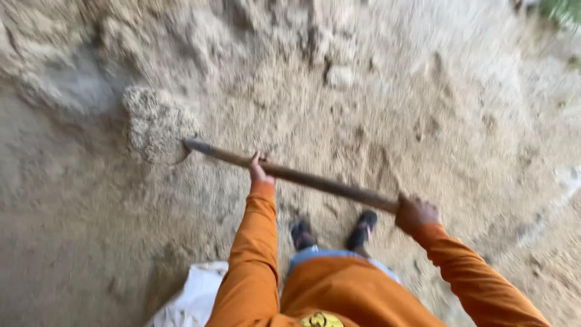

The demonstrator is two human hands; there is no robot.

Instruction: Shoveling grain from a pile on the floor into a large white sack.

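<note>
Both my hands are closed around the wooden shovel handle (302,177), my left hand (260,172) further down the shaft and nearer the blade, my right hand (416,213) gripping the upper end. The handle's long axis runs from lower right up to the left, ending at the blade, which carries a load of sand (154,124). That load lies ahead and to the left of both hands, above the sandy ground (423,109).

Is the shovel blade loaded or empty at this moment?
Loaded. The shovel blade is hidden under a heaped mound of sand, with both the left hand and right hand gripping the wooden handle.
</note>
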